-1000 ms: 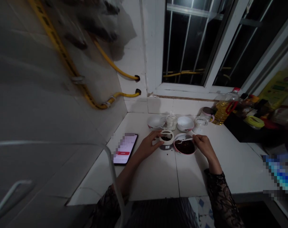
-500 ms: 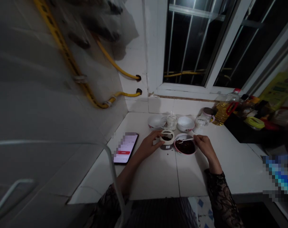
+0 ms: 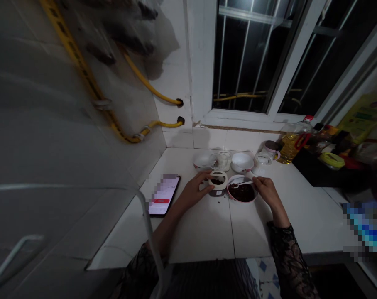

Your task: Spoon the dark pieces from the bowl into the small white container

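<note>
My left hand [image 3: 197,189] grips a small seasoning jar [image 3: 219,192] by its side and rim; dark bits lie inside its pale-rimmed mouth. In my right hand [image 3: 265,190] is a white spoon [image 3: 245,182], pinched by its handle. The spoon's bowl rests over the left part of a pink-rimmed bowl [image 3: 242,202], with some dark bits on it. Dark reddish contents [image 3: 243,193] fill much of that bowl, which stands just right of the jar. A few crumbs lie on the counter in front of the jar.
Behind stand two white bowls [image 3: 242,161], clear jars [image 3: 223,160] and a lidded cup [image 3: 272,149]. An oil bottle [image 3: 290,145] and other condiments are at the back right. A phone [image 3: 164,195] lies left of my forearm. A pale wire frame [image 3: 146,211] crosses the left foreground.
Both hands, the jar and the spoon hold nearly the same positions. The whole view has shifted very slightly.
</note>
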Demonstrator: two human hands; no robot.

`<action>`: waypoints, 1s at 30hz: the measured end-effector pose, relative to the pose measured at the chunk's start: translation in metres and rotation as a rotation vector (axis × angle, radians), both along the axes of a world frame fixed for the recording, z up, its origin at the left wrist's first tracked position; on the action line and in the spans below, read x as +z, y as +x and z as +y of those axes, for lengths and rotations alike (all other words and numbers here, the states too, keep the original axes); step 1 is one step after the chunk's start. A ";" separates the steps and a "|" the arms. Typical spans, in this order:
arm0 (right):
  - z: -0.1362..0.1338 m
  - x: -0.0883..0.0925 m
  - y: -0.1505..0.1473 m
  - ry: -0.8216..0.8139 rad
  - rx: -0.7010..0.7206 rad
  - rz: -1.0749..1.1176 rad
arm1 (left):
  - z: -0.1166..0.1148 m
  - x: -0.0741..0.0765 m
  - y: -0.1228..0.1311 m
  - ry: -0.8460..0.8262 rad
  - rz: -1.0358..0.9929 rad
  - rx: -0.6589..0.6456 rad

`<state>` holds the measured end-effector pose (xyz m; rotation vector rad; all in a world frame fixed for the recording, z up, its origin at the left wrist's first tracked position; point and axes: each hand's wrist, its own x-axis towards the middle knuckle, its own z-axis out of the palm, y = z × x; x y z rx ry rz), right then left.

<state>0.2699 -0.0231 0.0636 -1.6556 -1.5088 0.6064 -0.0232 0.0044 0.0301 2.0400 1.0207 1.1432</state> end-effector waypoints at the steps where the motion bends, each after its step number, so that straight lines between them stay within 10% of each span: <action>1: 0.000 0.000 0.000 0.000 0.004 0.008 | 0.000 0.000 0.000 0.003 0.000 -0.003; 30: -0.001 0.000 0.002 0.070 -0.076 -0.273 | -0.001 0.002 -0.001 -0.005 0.033 0.003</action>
